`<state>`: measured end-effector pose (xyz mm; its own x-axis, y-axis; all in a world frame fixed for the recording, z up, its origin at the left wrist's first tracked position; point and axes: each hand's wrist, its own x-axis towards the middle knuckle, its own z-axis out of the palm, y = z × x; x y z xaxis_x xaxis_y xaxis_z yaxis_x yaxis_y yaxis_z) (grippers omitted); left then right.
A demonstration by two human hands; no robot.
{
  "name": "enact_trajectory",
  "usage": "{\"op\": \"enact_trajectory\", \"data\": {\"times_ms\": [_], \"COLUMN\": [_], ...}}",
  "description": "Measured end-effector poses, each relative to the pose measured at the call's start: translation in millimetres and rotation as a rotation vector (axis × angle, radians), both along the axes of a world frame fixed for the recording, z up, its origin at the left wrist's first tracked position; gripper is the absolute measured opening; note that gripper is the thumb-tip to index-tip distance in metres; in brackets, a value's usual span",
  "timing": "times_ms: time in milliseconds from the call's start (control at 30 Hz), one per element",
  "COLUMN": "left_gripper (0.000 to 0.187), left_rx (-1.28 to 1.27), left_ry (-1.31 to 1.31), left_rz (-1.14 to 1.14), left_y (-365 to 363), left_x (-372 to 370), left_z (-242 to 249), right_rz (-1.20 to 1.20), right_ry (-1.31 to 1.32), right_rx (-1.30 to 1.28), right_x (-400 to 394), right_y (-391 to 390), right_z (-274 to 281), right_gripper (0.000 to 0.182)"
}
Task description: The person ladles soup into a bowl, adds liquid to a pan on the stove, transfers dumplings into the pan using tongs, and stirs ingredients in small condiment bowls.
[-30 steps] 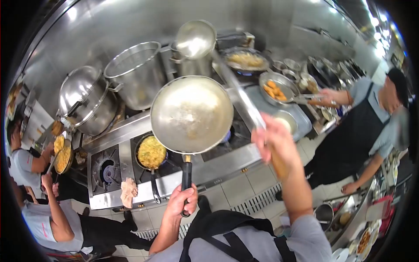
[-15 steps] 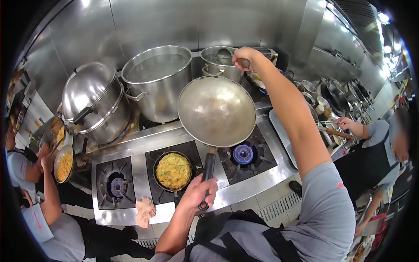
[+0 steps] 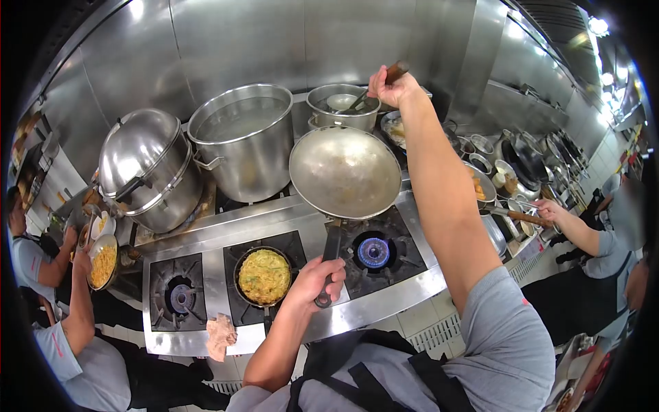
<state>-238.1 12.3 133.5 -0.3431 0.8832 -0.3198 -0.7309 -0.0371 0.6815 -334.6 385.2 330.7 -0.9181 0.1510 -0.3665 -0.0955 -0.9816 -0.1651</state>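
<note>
My left hand (image 3: 320, 280) is closed around the black handle of a wide steel wok (image 3: 345, 173), which is held up behind the lit right burner (image 3: 373, 252). The inside of the wok looks bare and shiny. My right hand (image 3: 392, 88), stretched far forward, grips the wooden-ended handle of a ladle (image 3: 355, 103). The ladle's head is down inside a smaller steel pot (image 3: 322, 118) at the back. On the middle burner sits a small black frying pan (image 3: 267, 302) with a round yellow omelette (image 3: 263, 276) in it.
A large open pot of liquid (image 3: 280, 161) and a domed lidded pot (image 3: 141, 154) stand at the back left. A crumpled cloth (image 3: 221, 337) lies on the stove's front edge. Co-workers stand at both sides, one holding a pan of yellow food (image 3: 103, 266).
The ladle has tilted, its head going from the pot's rim down into the pot. The wok has shifted slightly right and lower. The view has moved a little.
</note>
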Motion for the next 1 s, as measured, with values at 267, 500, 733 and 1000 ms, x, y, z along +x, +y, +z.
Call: {"op": "enact_trajectory", "data": {"times_ms": [267,500,733,1000], "left_gripper": [0.011,0.011,0.009,0.009], "left_rx": [0.084,0.147,0.184,0.145], "left_ry": [-0.045,-0.134,-0.295,-0.257], "left_rz": [-0.04,-0.063,-0.107,-0.046], "left_y": [31.7,77.2,105.7,86.2], "left_x": [8.1,19.0,36.7,67.8], "left_z": [-13.8,-25.8,-24.7,-26.6], "right_rz": [0.013,0.019,0.183,0.204], "right_ry": [0.072,0.106,0.171,-0.221], "right_rx": [0.05,0.096,0.122,0.588], "right_x": [45.1,122.6,207.2,291.4], "right_y": [-17.7,-40.1,-56.7,-101.2], "right_z": [22.2,33.6,-10.1,-89.9], "right_gripper": [0.057,0.032,0.074,0.018]}}
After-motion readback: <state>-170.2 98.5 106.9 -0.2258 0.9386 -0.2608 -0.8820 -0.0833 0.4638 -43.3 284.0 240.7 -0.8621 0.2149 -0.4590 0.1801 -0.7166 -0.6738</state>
